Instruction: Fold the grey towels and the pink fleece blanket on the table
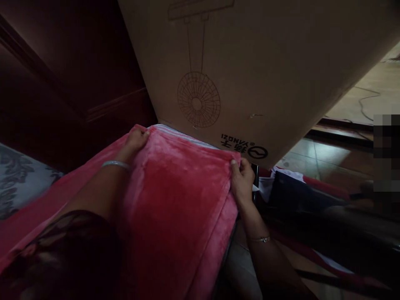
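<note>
A red plush blanket lies spread out in front of me, with folded layers showing along its right side. My left hand pinches its far left corner. At the far right corner, my right hand grips the cloth between thumb and fingers. The far edge is stretched between both hands. Just beyond that edge shows a strip of pale striped cloth. What lies under the blanket is mostly hidden.
A large cardboard box printed with a fan drawing stands right behind the blanket. Dark red wood panelling rises at the left. Dark and white cloth lies at the right, above a tiled floor. Patterned pale fabric shows at the far left.
</note>
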`<state>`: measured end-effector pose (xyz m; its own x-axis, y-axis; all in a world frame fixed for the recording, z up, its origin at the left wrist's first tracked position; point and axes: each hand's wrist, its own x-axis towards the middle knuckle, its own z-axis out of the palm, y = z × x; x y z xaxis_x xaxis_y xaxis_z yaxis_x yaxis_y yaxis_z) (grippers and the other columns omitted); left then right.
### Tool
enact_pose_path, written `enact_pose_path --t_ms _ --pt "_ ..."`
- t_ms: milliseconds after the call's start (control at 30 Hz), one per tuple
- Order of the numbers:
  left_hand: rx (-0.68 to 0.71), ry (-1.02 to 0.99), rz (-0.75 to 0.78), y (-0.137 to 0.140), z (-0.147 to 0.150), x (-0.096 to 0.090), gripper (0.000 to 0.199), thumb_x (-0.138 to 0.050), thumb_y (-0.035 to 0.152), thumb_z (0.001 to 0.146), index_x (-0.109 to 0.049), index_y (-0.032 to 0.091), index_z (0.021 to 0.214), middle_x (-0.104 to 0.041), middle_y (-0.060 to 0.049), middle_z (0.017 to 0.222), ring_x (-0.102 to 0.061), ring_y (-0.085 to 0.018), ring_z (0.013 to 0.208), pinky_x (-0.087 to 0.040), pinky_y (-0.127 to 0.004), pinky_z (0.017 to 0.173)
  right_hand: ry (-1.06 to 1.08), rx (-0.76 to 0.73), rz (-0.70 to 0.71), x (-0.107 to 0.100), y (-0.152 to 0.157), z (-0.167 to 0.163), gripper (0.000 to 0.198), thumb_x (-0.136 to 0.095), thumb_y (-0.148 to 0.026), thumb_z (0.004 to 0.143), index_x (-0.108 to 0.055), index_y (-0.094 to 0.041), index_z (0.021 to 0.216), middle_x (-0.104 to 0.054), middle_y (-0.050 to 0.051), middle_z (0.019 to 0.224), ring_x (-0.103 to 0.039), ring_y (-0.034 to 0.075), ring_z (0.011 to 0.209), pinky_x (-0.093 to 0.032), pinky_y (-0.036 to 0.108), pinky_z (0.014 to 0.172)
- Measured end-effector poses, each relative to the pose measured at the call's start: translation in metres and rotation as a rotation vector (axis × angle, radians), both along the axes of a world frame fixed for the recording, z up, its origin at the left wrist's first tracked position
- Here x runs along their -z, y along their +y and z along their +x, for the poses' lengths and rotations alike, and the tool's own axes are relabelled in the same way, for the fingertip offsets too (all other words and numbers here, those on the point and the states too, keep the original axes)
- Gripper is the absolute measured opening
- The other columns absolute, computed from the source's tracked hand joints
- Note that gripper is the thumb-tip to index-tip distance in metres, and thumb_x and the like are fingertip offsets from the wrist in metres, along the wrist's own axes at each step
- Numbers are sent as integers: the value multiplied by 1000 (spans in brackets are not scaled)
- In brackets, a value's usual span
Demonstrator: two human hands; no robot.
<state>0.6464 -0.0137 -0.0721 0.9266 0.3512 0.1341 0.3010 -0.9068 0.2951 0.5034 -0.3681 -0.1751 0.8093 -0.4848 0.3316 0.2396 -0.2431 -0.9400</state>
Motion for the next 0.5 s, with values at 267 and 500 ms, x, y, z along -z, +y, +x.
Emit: enact_pose_path --t_ms 267,500 --pt "-4 160 312 8 -74 1 40 -42 42 102 -67 11 107 -70 -18 122 -63 -32 114 -49 -42 98 -50 0 39 -5 1 3 44 -50 -63 86 -56 -20 79 -52 -3 73 -45 15 72 -39 29 73" --pt "-168 71 291 16 -67 2 42 -31 33 105 -59 13 130 -71 -13 121 -63 -27 104 -49 -37 88 -34 20 90 -6 3 7 52 -51 -72 83 -54 -21 76 -53 -3 68 -46 15 68 -39 28 66"
